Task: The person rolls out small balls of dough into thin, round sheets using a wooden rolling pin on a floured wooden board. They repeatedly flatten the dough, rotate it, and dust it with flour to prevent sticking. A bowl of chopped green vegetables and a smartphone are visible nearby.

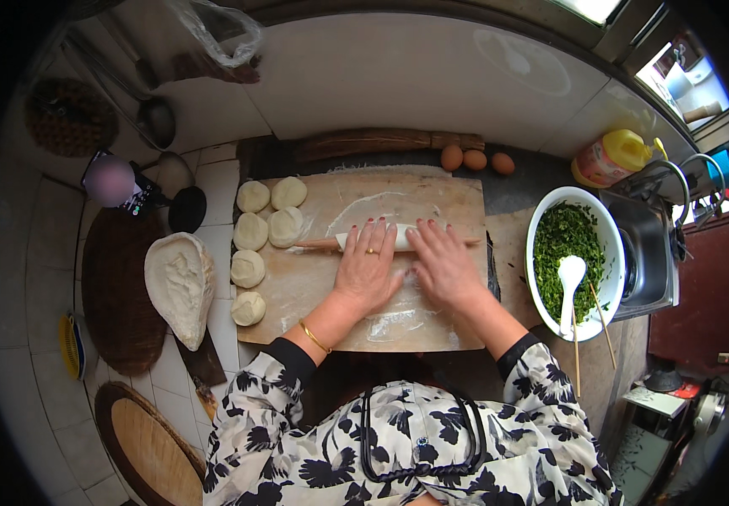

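Both my hands press flat, fingers apart, on a wooden rolling pin with a sheet of dough wrapped around its middle. My left hand lies on the left part of the roll and my right hand on the right part; the pin's thin ends stick out at both sides. Under them is a wooden board dusted with flour. Several round dough pieces sit along the board's left edge. To the right, a white bowl holds chopped greens, a white spoon and a pair of chopsticks.
Behind the board lie brown eggs and a length of wood. At left are a flour-filled scoop, a cleaver, a round wooden board and a phone. A yellow-capped jug stands near the sink.
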The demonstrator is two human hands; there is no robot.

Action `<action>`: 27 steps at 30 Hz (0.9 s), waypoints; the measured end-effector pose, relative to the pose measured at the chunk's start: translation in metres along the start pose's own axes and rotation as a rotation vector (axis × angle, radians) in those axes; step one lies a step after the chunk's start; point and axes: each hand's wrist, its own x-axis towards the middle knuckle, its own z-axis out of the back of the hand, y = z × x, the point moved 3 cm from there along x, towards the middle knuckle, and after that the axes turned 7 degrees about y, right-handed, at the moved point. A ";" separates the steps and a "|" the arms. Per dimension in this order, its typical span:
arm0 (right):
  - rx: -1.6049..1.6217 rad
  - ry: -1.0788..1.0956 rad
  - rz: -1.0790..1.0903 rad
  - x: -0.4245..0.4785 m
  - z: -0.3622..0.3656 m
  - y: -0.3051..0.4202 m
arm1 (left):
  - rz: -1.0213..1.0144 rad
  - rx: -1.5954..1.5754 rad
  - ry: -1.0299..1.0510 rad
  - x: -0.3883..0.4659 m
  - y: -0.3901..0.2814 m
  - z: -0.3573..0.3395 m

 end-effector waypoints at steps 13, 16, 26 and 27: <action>0.105 -0.031 0.105 -0.033 0.011 0.021 | -0.173 -0.038 -0.021 -0.052 -0.005 0.016; 0.124 0.023 0.085 -0.057 0.003 0.033 | -0.102 -0.070 0.089 -0.086 -0.019 0.011; -0.082 -0.075 -0.014 -0.013 0.001 0.021 | 0.096 0.033 0.075 -0.046 -0.002 0.000; -0.016 -0.027 0.080 -0.017 -0.007 0.038 | 0.050 -0.001 0.098 -0.050 -0.010 -0.006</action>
